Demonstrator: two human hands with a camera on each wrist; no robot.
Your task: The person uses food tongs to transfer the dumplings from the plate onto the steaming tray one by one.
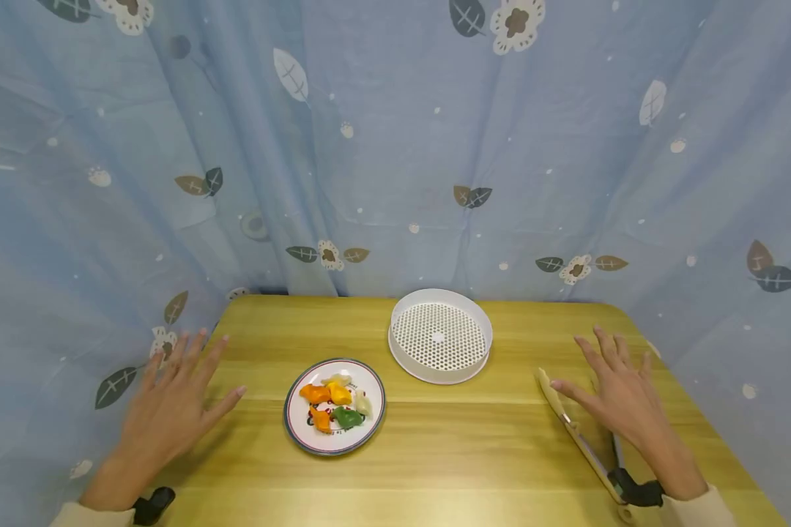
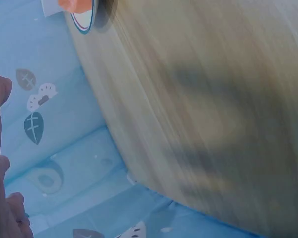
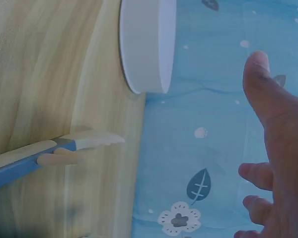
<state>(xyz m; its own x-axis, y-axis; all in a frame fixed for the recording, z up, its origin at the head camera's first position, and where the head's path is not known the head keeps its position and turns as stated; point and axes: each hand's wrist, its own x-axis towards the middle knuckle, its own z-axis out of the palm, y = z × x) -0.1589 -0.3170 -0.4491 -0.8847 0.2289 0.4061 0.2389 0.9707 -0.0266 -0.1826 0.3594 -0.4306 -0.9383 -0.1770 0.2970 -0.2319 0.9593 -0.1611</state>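
My left hand [image 1: 174, 406] hovers at the table's left side with fingers spread, holding nothing. To its right is a white plate [image 1: 299, 422] with a blue rim, carrying several small dumpling-shaped pieces: orange [image 1: 315, 394], yellow [image 1: 339, 394], green [image 1: 348, 417] and whitish [image 1: 362, 403]. My right hand [image 1: 622, 399] is also spread, above a pair of tongs [image 1: 583, 444] with pale tips; it partly covers one arm of them. In the right wrist view the tongs [image 3: 25, 157] lie on the table, away from the fingers.
A round white steamer basket [image 1: 440, 337] with a perforated bottom stands at the back middle of the wooden table [image 1: 461, 454]. Behind and beside the table hangs a blue patterned curtain [image 1: 395, 146]. Black straps [image 1: 635, 489] sit on both wrists.
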